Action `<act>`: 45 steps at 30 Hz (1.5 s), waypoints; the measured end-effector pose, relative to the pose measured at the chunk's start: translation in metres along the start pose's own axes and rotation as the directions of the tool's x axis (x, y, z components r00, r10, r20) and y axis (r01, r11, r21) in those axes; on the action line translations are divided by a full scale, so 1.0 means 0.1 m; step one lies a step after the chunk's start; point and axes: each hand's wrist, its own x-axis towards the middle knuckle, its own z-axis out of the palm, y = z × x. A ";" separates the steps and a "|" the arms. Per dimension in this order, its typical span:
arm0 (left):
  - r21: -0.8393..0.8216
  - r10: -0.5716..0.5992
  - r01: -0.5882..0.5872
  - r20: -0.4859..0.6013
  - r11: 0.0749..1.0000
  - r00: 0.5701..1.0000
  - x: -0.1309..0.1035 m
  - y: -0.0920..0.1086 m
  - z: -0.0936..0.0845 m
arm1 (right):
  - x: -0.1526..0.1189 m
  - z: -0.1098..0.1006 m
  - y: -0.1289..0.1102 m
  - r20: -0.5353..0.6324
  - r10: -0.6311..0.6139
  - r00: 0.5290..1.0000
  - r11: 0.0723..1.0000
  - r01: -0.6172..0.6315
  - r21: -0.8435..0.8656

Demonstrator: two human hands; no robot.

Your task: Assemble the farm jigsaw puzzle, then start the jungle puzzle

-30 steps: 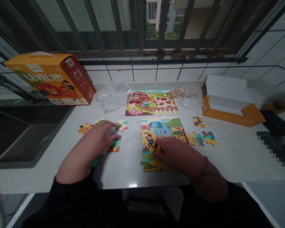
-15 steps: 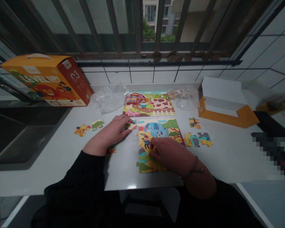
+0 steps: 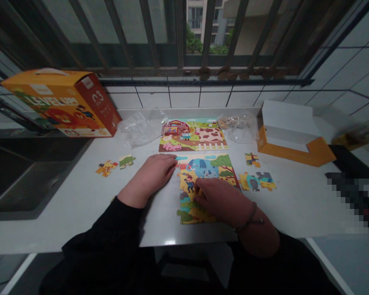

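My left hand point(image 3: 156, 175) is at the upper left edge of a partly assembled jigsaw puzzle point(image 3: 207, 166) with blue elephants. Its fingers press on a puzzle piece point(image 3: 178, 158), mostly hidden beneath them, that lies against that edge. Over the lower middle of the puzzle rests my right hand point(image 3: 223, 200), fingers curled and thumb close to the index finger. Whatever they may hold is hidden. Knobs stick out along the puzzle's left side. Just behind lies a farm picture puzzle point(image 3: 193, 135) with a cow and a barn.
Loose pieces lie left point(image 3: 106, 168) and right point(image 3: 253, 181) on the white counter point(image 3: 76, 205). Clear plastic bags point(image 3: 143, 128) flank the farm picture. An orange box point(image 3: 61, 106) stands back left beside the sink point(image 3: 18, 176); an opened box point(image 3: 295, 143) sits back right.
My left hand has moved right with the puzzle piece, up to the elephant puzzle's left edge, and now covers most of the piece. My right hand has stayed in place.
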 end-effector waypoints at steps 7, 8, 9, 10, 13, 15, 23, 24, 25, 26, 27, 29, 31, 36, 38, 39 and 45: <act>-0.021 -0.094 0.094 -0.006 0.995 0.996 0.06 0.14 0.04 | 0.01 0.01 -0.01 -0.009 0.013 1.000 1.000 -0.013 -0.005; -0.022 -0.113 0.112 -0.003 0.993 0.994 0.07 0.14 0.04 | 0.01 0.01 0.00 -0.011 0.014 1.000 1.000 -0.014 -0.004; -0.023 -0.130 0.129 -0.004 0.991 0.992 0.07 0.15 0.05 | 0.01 0.01 0.00 -0.009 0.014 1.000 1.000 -0.014 -0.002; -0.030 -0.143 0.143 -0.010 0.989 0.990 0.08 0.15 0.05 | 0.02 0.01 0.00 -0.005 0.014 1.000 1.000 -0.014 0.000; -0.072 -0.153 0.149 -0.053 0.986 0.987 0.08 0.14 0.05 | 0.02 0.01 0.00 0.007 0.013 1.000 1.000 -0.013 0.003; -0.087 -0.148 0.142 -0.070 0.986 0.986 0.07 0.12 0.07 | 0.02 0.00 0.00 0.010 0.017 1.000 1.000 -0.017 0.001; -0.123 -0.026 0.019 -0.059 0.992 0.998 0.04 -0.01 0.08 | 0.00 -0.02 -0.02 -0.001 0.020 1.000 1.000 -0.020 0.007; -0.124 -0.025 0.020 -0.044 0.992 0.999 0.04 -0.02 0.08 | 0.00 -0.02 -0.01 -0.004 0.016 1.000 1.000 -0.016 0.007; -0.121 -0.024 0.020 -0.028 0.992 0.999 0.04 -0.02 0.07 | 0.00 -0.01 -0.01 -0.005 0.014 1.000 1.000 -0.014 0.006; -0.112 -0.023 0.022 -0.015 0.993 1.000 0.04 -0.02 0.07 | 0.00 -0.01 -0.01 -0.005 0.013 1.000 1.000 -0.013 0.005; -0.099 -0.023 0.023 -0.007 0.995 1.000 0.04 -0.01 0.06 | 0.01 -0.01 -0.01 -0.004 0.015 1.000 1.000 -0.015 0.003; -0.074 -0.021 0.021 0.009 0.997 1.000 0.04 0.02 0.05 | 0.01 -0.01 -0.01 0.000 0.018 1.000 1.000 -0.018 -0.006; -0.068 -0.019 0.020 0.020 0.997 1.000 0.04 0.05 0.03 | 0.01 -0.01 -0.01 0.001 0.017 1.000 1.000 -0.017 -0.005; 0.030 -0.199 0.201 -0.050 0.979 0.979 -0.12 -0.11 -0.13 | 0.01 -0.02 -0.02 0.000 0.023 1.000 1.000 -0.023 0.017; 0.135 -0.403 0.421 -0.145 0.897 0.904 -0.25 -0.29 -0.19 | 0.01 -0.04 -0.03 0.005 0.025 1.000 1.000 -0.025 0.014; 0.180 -0.493 0.520 -0.174 0.835 0.852 -0.33 -0.40 -0.22 | 0.01 -0.04 -0.03 0.011 0.027 1.000 1.000 -0.027 0.012; 0.247 -0.628 0.626 -0.082 0.739 0.774 -0.63 -0.86 -0.20 | 0.01 -0.06 -0.04 0.017 0.024 1.000 0.999 -0.025 0.036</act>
